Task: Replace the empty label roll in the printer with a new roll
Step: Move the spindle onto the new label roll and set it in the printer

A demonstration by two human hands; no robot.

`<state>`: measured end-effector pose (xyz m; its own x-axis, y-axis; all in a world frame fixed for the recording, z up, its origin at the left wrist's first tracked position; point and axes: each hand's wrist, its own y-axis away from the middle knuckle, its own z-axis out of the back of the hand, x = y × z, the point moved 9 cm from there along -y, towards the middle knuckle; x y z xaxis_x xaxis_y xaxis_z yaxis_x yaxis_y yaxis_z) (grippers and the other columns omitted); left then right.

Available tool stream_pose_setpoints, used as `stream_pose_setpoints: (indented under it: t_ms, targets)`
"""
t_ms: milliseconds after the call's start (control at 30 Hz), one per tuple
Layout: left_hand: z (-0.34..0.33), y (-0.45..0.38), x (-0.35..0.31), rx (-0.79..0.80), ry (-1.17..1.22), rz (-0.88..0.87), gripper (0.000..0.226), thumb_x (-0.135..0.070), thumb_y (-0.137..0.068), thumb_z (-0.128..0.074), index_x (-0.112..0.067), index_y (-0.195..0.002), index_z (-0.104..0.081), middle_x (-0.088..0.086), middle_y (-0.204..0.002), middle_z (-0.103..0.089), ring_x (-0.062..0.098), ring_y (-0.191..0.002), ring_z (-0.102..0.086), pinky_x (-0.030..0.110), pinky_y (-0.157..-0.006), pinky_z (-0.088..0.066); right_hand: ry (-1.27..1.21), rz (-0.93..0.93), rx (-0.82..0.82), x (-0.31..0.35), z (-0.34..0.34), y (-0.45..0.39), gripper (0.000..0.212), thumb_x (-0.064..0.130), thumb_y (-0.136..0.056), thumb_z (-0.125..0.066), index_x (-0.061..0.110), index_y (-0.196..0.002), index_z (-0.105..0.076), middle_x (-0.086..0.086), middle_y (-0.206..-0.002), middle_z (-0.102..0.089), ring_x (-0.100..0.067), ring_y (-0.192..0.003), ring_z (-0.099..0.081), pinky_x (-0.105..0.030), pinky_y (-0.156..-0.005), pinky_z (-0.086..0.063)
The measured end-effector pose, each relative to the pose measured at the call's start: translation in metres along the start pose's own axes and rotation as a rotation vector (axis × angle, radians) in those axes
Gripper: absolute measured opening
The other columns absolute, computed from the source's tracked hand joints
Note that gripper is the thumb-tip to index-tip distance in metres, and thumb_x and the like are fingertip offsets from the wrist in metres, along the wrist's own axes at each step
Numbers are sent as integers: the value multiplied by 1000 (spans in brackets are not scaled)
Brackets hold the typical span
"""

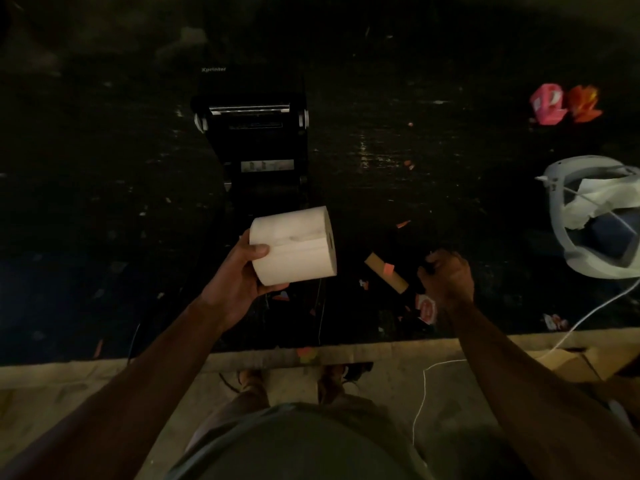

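Observation:
A black label printer (258, 140) stands open on the dark table, its lid tipped back and its roll bay facing me. My left hand (242, 275) grips a full white label roll (294, 245), held on its side just in front of the printer's bay. The empty brown cardboard core (386, 273) lies on the table to the right of the new roll. My right hand (446, 277) is closed beside that core's near end, fingers curled around something dark that I cannot make out.
A white basket (561, 216) with paper and a dark object sits at the right edge, a white cable (588, 313) trailing from it. Pink and orange wrappers (564, 103) lie at the far right. Small scraps litter the table. The table's front edge (311, 355) runs just before my body.

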<state>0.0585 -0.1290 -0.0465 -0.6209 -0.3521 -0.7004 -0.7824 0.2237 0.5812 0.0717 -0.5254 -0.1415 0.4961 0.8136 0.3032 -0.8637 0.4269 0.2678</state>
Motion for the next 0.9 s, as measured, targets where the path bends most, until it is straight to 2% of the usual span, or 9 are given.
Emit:
stream_pose_setpoints:
  t_ms: [133, 267, 300, 400, 467, 567, 667, 767, 900]
  targets:
    - [1, 0, -2, -14, 5, 9, 89, -41, -43, -89, -30, -127, -61, -3, -112, -76, 20, -104, -72, 36, -70, -62, -68, -70, 6, -2, 2, 2, 26, 22, -88, -74, 16, -112, -66, -9, -114, -71, -29, -105, -69, -33, -77, -53]
    - [1, 0, -7, -14, 6, -10, 105, -52, -33, -94, -29, -130, -62, -3, -113, -76, 19, -105, -72, 36, -70, -61, -392, -67, -15, 14, 27, 13, 20, 16, -90, -74, 13, -109, -69, -1, -97, -72, -16, -84, -72, -14, -62, -50]
    - [1, 0, -8, -10, 9, -13, 106, -52, -33, -94, -29, -131, -61, -3, -114, -77, 20, -105, -71, 36, -69, -61, -528, -40, 16, 25, 34, 18, 18, 13, -89, -75, 12, -107, -70, 0, -94, -73, -12, -80, -72, -14, -64, -54]
    - [2, -1, -10, -5, 21, -21, 104, -50, -35, -95, -28, -131, -61, -3, -113, -77, 21, -106, -71, 36, -70, -61, -953, 109, 134, 67, 59, 41, 19, 6, -88, -75, 8, -107, -73, -7, -97, -79, -24, -86, -77, -34, -77, -63]
    - [2, -1, -12, -2, 27, -26, 104, -48, -36, -95, -28, -132, -61, -2, -115, -76, 23, -110, -68, 37, -72, -61, -1082, 192, 224, 92, 73, 62, 22, 4, -89, -73, 6, -110, -74, -10, -102, -78, -24, -88, -78, -31, -77, -62]
    - [2, 0, -12, -4, 28, -26, 106, -47, -36, -95, -27, -133, -60, 0, -119, -75, 25, -114, -66, 40, -77, -60, -1070, 282, 305, 119, 85, 89, 26, 13, -85, -74, 9, -111, -75, -10, -104, -78, -23, -92, -77, -30, -81, -62]
    - [4, 0, -12, -17, 39, -23, 113, -47, -37, -95, -24, -140, -57, 2, -120, -73, 26, -114, -67, 41, -78, -60, -1090, 259, 339, 125, 83, 97, 25, 3, -87, -72, 5, -112, -74, -8, -102, -79, -22, -90, -78, -26, -79, -62]
    - [8, 1, -13, -29, 49, -27, 112, -46, -37, -95, -24, -140, -57, 1, -117, -75, 24, -110, -69, 41, -76, -61, -1092, 271, 361, 128, 81, 98, 25, 1, -88, -71, 5, -112, -74, -10, -104, -78, -25, -92, -77, -30, -81, -63]
    - [7, 2, -12, -32, 55, -25, 118, -47, -36, -95, -23, -144, -54, 5, -124, -70, 26, -113, -67, 40, -75, -61, -1023, 303, 357, 129, 85, 97, 23, 3, -87, -73, 10, -109, -76, -11, -101, -78, -25, -87, -77, -35, -82, -63]
